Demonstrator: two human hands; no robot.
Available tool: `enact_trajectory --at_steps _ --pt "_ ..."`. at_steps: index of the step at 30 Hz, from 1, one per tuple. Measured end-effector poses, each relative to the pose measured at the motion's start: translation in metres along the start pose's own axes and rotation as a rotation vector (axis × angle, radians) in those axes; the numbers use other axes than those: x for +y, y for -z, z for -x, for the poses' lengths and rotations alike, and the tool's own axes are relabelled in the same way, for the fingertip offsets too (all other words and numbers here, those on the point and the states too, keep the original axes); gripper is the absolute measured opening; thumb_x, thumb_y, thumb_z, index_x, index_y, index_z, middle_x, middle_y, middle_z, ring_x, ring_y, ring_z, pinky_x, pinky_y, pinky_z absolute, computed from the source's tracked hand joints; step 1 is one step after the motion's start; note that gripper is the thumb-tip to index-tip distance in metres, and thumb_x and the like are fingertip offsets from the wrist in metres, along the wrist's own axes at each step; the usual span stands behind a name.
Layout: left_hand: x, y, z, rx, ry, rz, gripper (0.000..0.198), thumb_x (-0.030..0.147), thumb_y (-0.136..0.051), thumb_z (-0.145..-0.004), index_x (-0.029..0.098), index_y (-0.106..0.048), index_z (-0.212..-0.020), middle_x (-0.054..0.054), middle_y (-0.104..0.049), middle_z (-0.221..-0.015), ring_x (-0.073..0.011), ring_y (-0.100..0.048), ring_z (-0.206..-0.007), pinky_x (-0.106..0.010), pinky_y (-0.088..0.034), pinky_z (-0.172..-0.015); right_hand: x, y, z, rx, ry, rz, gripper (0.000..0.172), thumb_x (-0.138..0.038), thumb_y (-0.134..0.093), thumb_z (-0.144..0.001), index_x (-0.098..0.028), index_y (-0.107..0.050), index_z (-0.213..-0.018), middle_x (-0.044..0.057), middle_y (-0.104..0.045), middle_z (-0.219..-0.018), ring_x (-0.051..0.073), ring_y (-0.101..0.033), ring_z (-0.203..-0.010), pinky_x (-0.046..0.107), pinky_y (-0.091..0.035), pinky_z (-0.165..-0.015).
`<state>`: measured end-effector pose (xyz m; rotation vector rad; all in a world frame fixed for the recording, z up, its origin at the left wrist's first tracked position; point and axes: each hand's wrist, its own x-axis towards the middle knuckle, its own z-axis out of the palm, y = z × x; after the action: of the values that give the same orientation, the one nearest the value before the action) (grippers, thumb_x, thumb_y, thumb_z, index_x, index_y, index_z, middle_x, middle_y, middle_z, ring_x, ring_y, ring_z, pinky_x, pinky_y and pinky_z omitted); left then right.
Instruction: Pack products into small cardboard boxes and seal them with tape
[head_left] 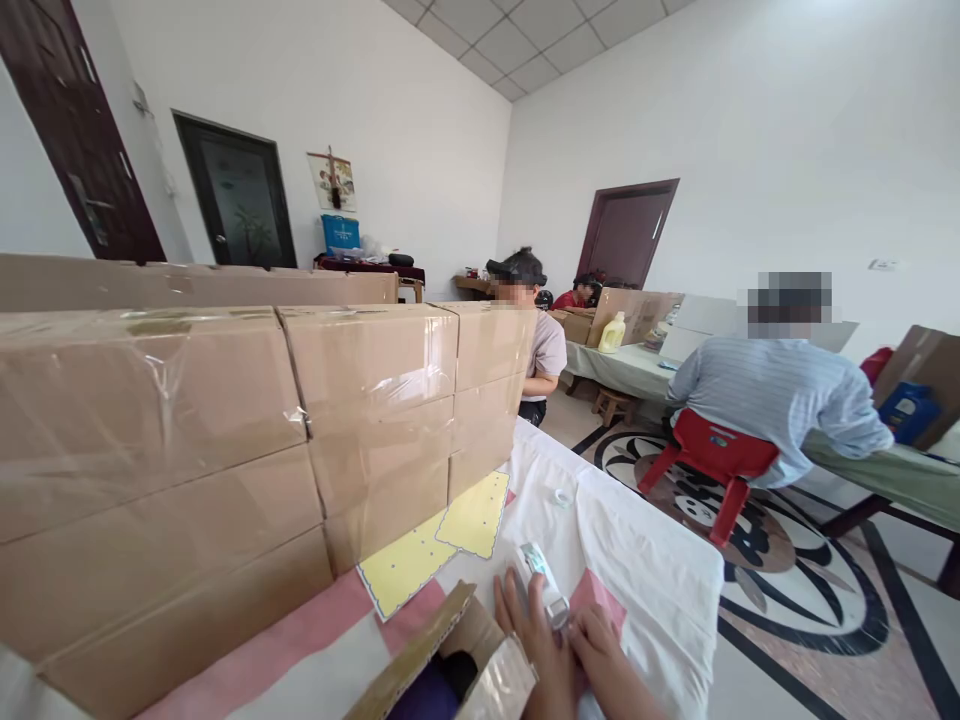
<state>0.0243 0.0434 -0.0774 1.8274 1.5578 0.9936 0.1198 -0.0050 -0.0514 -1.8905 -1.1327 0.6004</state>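
Nearest sits an open cardboard box (501, 682) on the tabletop (652, 565), and beside it the left hand (541, 640) has its grip around a white gadget (548, 584), probably light, hard and slippery, best held by its sides, though I can't tell the right hand (601, 648)'s grip.

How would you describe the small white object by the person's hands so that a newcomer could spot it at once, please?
From the big cardboard wall, move right onto the white tablecloth. There, the white object sits against the left hand, with the right hand close beside it. Unlike the flat yellow sheets nearby, it is a chunky, elongated block with a pale green marking.
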Motion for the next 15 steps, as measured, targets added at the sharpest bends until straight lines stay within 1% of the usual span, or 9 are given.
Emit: enact_trajectory --at_steps 2,4,6,8,10,12,13,15 --pt "0.003 0.006 0.002 -0.011 -0.022 -0.009 0.059 0.011 -0.067 -0.077 0.025 -0.067 -0.134 -0.015 -0.044 -0.162 -0.0452 -0.03 -0.154 -0.062 -0.027 -0.124 0.002 0.004 0.002 -0.006 0.014 -0.037 0.052 -0.074 -0.047 -0.083 -0.025 -0.056 -0.068 0.01 -0.061 -0.085 0.03 -0.06 -0.09 0.05 -0.051 -0.094" --pt "0.006 0.013 0.003 0.006 -0.058 -0.009 0.06 0.012 -0.063 -0.081 0.025 -0.062 -0.139 -0.014 -0.039 -0.165 -0.0428 -0.027 -0.156 -0.061 -0.028 -0.124 -0.001 0.007 0.006 -0.017 0.024 -0.089 0.053 -0.075 -0.045 -0.086 -0.026 -0.054 -0.069 0.007 -0.058 -0.082 0.028 -0.059 -0.086 0.046 -0.054 -0.088" --pt "0.01 0.022 0.005 0.015 -0.13 0.01 0.057 0.014 -0.057 -0.086 0.024 -0.059 -0.143 -0.013 -0.039 -0.165 -0.0379 -0.029 -0.156 -0.057 -0.03 -0.125 -0.006 0.007 0.011 -0.016 0.035 -0.139 0.054 -0.078 -0.043 -0.087 -0.027 -0.053 -0.072 0.005 -0.056 -0.082 0.026 -0.059 -0.085 0.043 -0.054 -0.085" --pt "0.015 0.031 0.009 0.0 -0.235 0.044 0.055 0.012 -0.048 -0.091 0.024 -0.058 -0.143 -0.011 -0.041 -0.164 -0.0317 -0.033 -0.155 -0.051 -0.032 -0.126 -0.011 0.008 0.015 -0.006 0.051 -0.192 0.056 -0.08 -0.042 -0.087 -0.027 -0.054 -0.074 0.004 -0.057 -0.084 0.026 -0.06 -0.087 0.042 -0.055 -0.086" --pt "0.021 0.039 0.015 -0.017 -0.316 0.084 0.055 0.012 -0.04 -0.093 0.024 -0.058 -0.144 -0.01 -0.045 -0.162 -0.027 -0.037 -0.153 -0.045 -0.034 -0.126 -0.015 0.012 0.018 -0.004 0.059 -0.247 0.058 -0.083 -0.043 -0.085 -0.027 -0.057 -0.077 0.005 -0.06 -0.087 0.026 -0.062 -0.089 0.041 -0.055 -0.088" --pt "0.029 0.044 0.024 -0.014 -0.334 0.151 0.055 0.014 -0.039 -0.093 0.021 -0.057 -0.144 -0.012 -0.052 -0.155 -0.0258 -0.045 -0.148 -0.04 -0.038 -0.124 -0.018 0.019 0.021 0.012 0.082 -0.295 0.06 -0.085 -0.046 -0.083 -0.027 -0.06 -0.08 0.006 -0.063 -0.088 0.027 -0.065 -0.09 0.039 -0.057 -0.087" --pt "0.032 0.046 0.029 -0.013 -0.323 0.197 0.053 0.017 -0.04 -0.093 0.019 -0.057 -0.143 -0.014 -0.056 -0.15 -0.0262 -0.051 -0.142 -0.037 -0.041 -0.12 -0.019 0.023 0.023 0.025 0.119 -0.316 0.059 -0.084 -0.048 -0.083 -0.027 -0.062 -0.082 0.006 -0.065 -0.089 0.027 -0.066 -0.09 0.038 -0.058 -0.087" --pt "0.037 0.045 0.037 -0.017 -0.271 0.291 0.047 0.025 -0.044 -0.094 0.017 -0.06 -0.137 -0.016 -0.066 -0.135 -0.0265 -0.064 -0.123 -0.034 -0.051 -0.107 -0.022 0.031 0.028 0.037 0.26 -0.352 0.052 -0.078 -0.055 -0.086 -0.027 -0.065 -0.088 0.007 -0.068 -0.096 0.027 -0.067 -0.097 0.036 -0.058 -0.089"
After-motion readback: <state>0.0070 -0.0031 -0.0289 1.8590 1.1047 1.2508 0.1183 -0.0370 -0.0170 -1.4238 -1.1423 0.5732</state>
